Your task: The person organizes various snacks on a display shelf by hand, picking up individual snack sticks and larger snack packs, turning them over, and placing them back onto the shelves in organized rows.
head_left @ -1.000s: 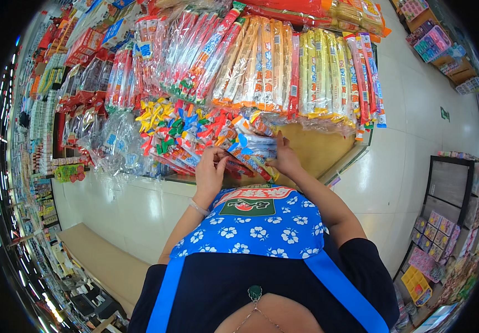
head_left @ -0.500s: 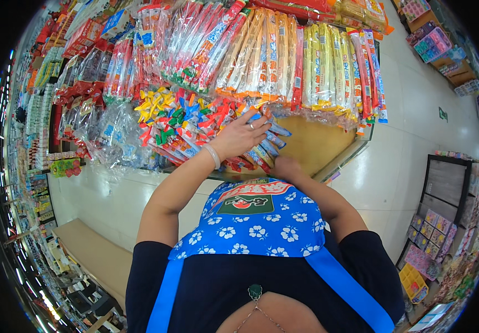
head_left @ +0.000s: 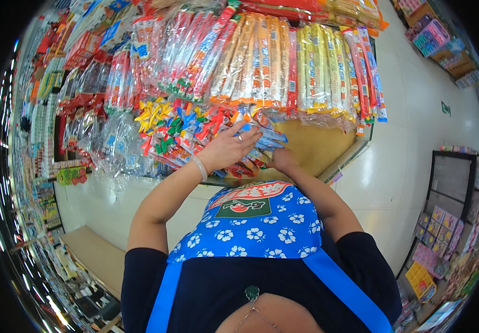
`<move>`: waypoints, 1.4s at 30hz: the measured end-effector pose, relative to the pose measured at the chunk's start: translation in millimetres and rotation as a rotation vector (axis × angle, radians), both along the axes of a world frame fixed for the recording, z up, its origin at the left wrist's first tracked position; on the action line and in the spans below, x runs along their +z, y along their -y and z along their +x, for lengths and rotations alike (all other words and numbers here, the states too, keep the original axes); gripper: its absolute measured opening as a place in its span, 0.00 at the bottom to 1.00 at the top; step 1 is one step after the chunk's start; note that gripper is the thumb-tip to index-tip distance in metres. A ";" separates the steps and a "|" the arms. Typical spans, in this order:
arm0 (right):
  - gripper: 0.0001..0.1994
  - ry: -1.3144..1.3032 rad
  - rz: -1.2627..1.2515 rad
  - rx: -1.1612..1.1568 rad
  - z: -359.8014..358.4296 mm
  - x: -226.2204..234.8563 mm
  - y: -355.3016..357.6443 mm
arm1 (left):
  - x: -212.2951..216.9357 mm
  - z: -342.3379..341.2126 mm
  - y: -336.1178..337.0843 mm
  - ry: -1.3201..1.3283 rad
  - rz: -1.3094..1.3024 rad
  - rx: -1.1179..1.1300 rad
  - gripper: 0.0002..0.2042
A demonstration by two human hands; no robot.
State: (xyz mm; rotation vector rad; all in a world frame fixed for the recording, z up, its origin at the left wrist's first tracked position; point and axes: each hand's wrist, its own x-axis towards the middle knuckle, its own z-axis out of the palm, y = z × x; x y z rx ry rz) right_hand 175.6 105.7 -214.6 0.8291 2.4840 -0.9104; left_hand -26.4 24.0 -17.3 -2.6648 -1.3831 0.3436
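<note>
A heap of slim stick-shaped packets with yellow, green, blue and red ends lies on the near part of a display table. My left hand, with a ring and a pale bracelet at the wrist, lies across the heap's right side, fingers stretched over the packets. At the heap's right end, my right hand touches the ends of some blue-and-white packets; its fingers are partly hidden, so its grip does not show. Behind the heap stand clear-wrapped rows of long orange packets and yellow packets.
Bare yellowish tabletop shows right of my hands, with a dark edge rail. Crumpled clear plastic bags lie left of the heap. A tan board is at lower left. Stocked shelves line the right side.
My left hand has shifted slightly left and down over the heap. My right hand has moved a little left and up against the packet ends, and the packets there have shifted.
</note>
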 end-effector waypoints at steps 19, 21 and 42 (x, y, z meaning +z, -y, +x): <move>0.43 -0.194 0.107 -0.293 17.6 34.7 -13.9 | -22.1 24.6 136.0 0.776 0.038 1.039 0.07; 0.31 -0.049 0.012 -0.215 22.0 44.7 -11.6 | -48.0 13.0 162.3 0.519 -0.254 1.188 0.09; 0.15 -0.382 -0.110 -0.487 100.8 74.6 16.8 | 22.3 -69.0 78.8 1.012 0.524 0.966 0.06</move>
